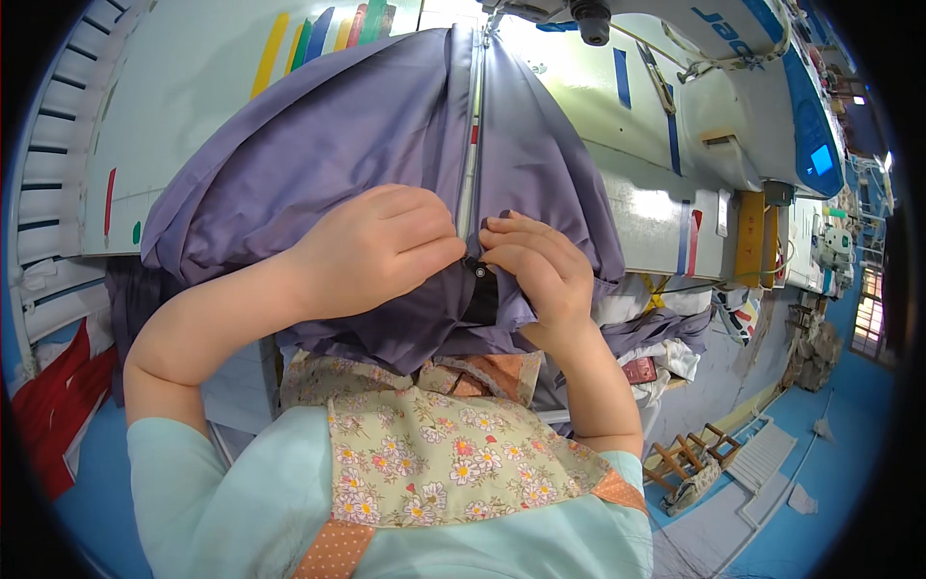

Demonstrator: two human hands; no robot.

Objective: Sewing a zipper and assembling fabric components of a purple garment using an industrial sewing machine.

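Note:
Purple fabric (328,159) spreads over the white sewing table and drapes over its near edge toward my lap. Down its middle runs a pale, narrow strip (466,183), possibly a zipper, from under the sewing machine's presser foot (487,39) to my hands. My left hand (391,246) is closed, thumb and fingers pinched at the strip's near end. Close beside it, my right hand (542,275) curls its fingers on the fabric's right part. Between the hands shows a small black piece (479,271) with a pale round dot; its kind is unclear.
The white and blue sewing machine (752,106) stands at the far right of the table. Coloured tape strips (338,37) mark the tabletop (193,116). Red cloth (68,405) hangs at left; a wooden rack (690,458) is on the floor at right.

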